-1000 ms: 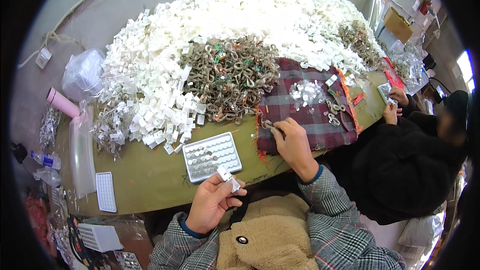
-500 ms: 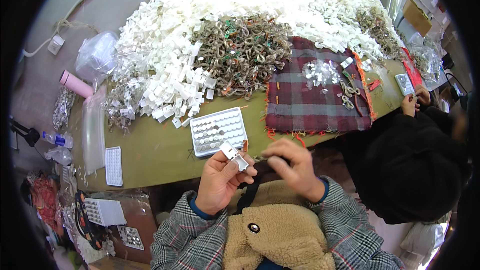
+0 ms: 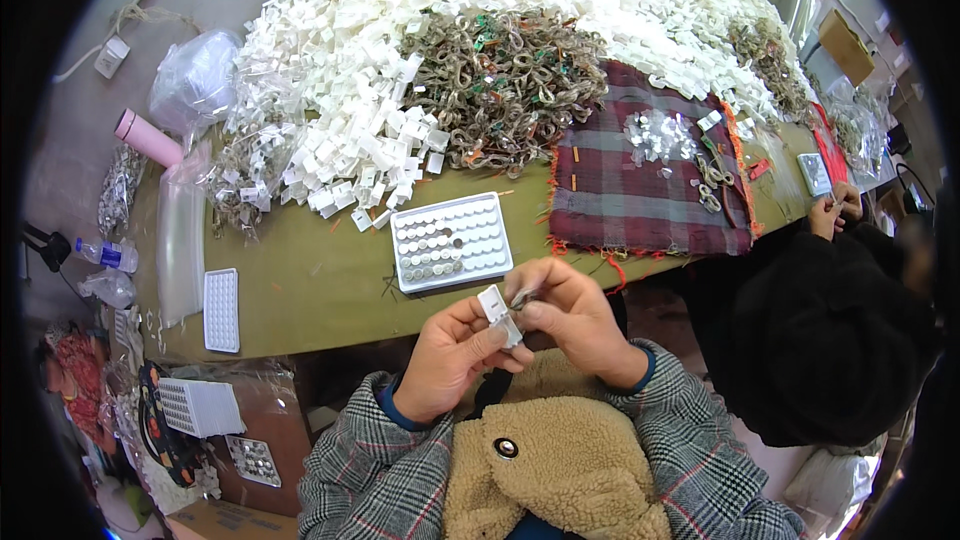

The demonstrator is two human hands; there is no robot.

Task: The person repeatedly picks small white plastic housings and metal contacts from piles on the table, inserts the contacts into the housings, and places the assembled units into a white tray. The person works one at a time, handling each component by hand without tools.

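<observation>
My left hand (image 3: 440, 368) grips a small white plastic case (image 3: 493, 303) between thumb and fingers, its lower half hinged open. The thumb and fingers of my right hand (image 3: 585, 325) are pinched beside the case's upper edge, on a short greyish-brown loop of cord (image 3: 524, 298). Whether the cord is joined to the case cannot be made out. Just beyond both hands lies a white tray (image 3: 487, 246) with rows of round wells. Small white and grey discs (image 3: 425, 268) fill wells mainly on its left side.
A large heap of white plastic cases (image 3: 330, 70) covers the table's back, with a pile of cord loops (image 3: 505, 90) before it. A plaid cloth (image 3: 640, 215) bears clear pieces and pliers (image 3: 715, 180). A pink bottle (image 3: 150, 140) stands left; a co-worker (image 3: 825, 340) sits right.
My right hand has come left to the case and now pinches the cord beside it. The case has tipped a little in my left hand. The whole view has shifted slightly.
</observation>
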